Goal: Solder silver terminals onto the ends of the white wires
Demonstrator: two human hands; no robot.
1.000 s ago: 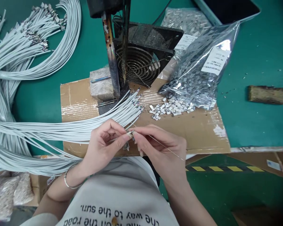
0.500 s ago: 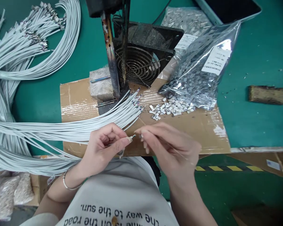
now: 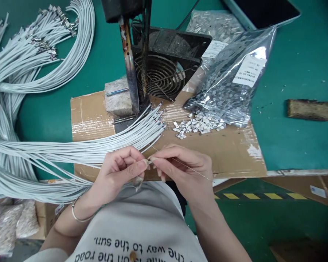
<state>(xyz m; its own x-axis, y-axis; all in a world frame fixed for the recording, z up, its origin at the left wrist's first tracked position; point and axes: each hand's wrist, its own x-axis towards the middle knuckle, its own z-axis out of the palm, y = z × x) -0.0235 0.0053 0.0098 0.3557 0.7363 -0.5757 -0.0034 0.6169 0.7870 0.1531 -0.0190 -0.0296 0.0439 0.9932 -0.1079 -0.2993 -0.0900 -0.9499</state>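
Observation:
My left hand [image 3: 119,174] pinches the stripped end of one thin white cable [image 3: 79,160] between thumb and forefinger, just above the near edge of the cardboard sheet [image 3: 229,149]. My right hand [image 3: 184,171] meets it fingertip to fingertip, closed in a pinch; a thin wire [image 3: 191,170] runs back across its knuckles, and whatever small part sits in the pinch is hidden. A fanned bundle of white cables [image 3: 125,136] lies on the cardboard beside my left hand. A loose pile of small metal terminals [image 3: 198,124] lies just beyond my right hand.
A clear bag of terminals [image 3: 232,80] lies at the back right. A black fan [image 3: 164,69] and a scorched metal post [image 3: 129,65] stand behind the cables. More white cable loops [image 3: 24,54] fill the left. A brown block [image 3: 309,109] rests on the green table.
My right hand drew a little to the right, away from the left, then came back so the fingertips touch again. My left hand held its pinch on the cable end.

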